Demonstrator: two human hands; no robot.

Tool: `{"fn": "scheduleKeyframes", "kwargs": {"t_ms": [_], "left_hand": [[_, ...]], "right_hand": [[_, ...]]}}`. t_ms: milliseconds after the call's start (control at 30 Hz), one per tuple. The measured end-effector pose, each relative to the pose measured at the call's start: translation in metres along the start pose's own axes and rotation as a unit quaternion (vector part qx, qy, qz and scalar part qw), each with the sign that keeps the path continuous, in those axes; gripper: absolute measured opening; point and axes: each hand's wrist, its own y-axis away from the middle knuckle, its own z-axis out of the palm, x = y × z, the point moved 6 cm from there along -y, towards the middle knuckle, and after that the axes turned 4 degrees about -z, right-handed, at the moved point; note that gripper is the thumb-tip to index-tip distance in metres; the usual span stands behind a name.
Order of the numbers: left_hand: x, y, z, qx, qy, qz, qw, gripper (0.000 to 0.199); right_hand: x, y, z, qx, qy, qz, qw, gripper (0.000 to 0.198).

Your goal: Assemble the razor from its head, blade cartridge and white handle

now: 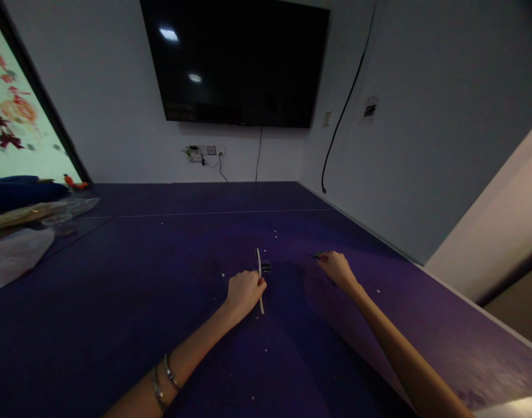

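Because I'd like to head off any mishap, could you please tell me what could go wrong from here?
The strip extends past both sides of the left hand, so it might twist or catch on something. The dark piece lies right next to the strip and could get knocked aside. The item in the right hand is small and dark, so if dropped it may be hard to spot on the purple table.

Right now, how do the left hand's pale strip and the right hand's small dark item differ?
The pale strip is long; the small dark item is much shorter. The strip shows beyond both sides of the left hand; the item pokes out from the right hand. Both are held.
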Motion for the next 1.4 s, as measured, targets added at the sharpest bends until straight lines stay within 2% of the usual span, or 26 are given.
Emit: {"fn": "scheduleKeyframes", "kwargs": {"t_ms": [67,133,200,300,367,567,700,800,867,933,1000,1067,1233,1400], "left_hand": [[0.015,0.004,-0.009,0.007,0.003,0.02,1.0,0.033],[0.032,0.008,-0.016,0.007,0.006,0.04,0.999,0.033],[0.047,0.013,-0.021,0.009,0.009,0.057,0.998,0.033],[0.062,0.017,-0.023,0.01,0.012,0.072,0.997,0.031],[0.067,0.017,-0.022,0.014,0.014,0.08,0.997,0.03],[0.076,0.016,-0.014,0.023,0.041,0.103,0.994,0.03],[0.067,0.006,-0.016,0.052,0.076,0.137,0.986,0.034],[0.042,-0.014,-0.014,0.075,0.078,0.152,0.982,0.031],[0.022,-0.03,-0.008,0.065,0.079,0.163,0.981,0.039],[0.001,-0.046,0.003,0.032,0.081,0.157,0.984,0.054],[-0.015,-0.058,0.016,-0.011,0.088,0.144,0.986,0.061],[-0.025,-0.065,0.025,-0.019,0.105,0.149,0.983,0.064],[-0.033,-0.072,0.041,-0.02,0.152,0.177,0.972,0.064],[-0.033,-0.074,0.047,-0.006,0.184,0.187,0.965,0.061]], "right_hand": [[-0.03,0.008,0.006,-0.012,-0.15,-0.031,0.988,0.021],[-0.056,0.018,0.017,-0.052,-0.307,-0.007,0.95,0.029],[-0.076,0.028,0.026,-0.092,-0.416,0.026,0.904,0.03],[-0.091,0.04,0.034,-0.142,-0.509,0.064,0.847,0.025],[-0.093,0.045,0.035,-0.154,-0.525,0.071,0.834,0.024],[-0.083,0.041,0.029,-0.134,-0.454,0.04,0.88,0.023],[-0.053,0.021,0.004,-0.087,-0.383,0.025,0.919,0.024],[-0.013,0.0,-0.025,-0.036,-0.238,0.006,0.971,0.031],[0.014,-0.011,-0.04,-0.011,-0.093,-0.007,0.996,0.032],[0.036,-0.018,-0.046,-0.004,-0.002,-0.01,1.0,0.029],[0.051,-0.021,-0.044,-0.013,0.032,-0.004,0.999,0.026],[0.06,-0.022,-0.037,-0.028,0.045,0.002,0.999,0.025],[0.07,-0.025,-0.02,-0.053,0.069,0.008,0.996,0.023],[0.079,-0.029,-0.009,-0.059,0.084,0.009,0.995,0.025]]}}
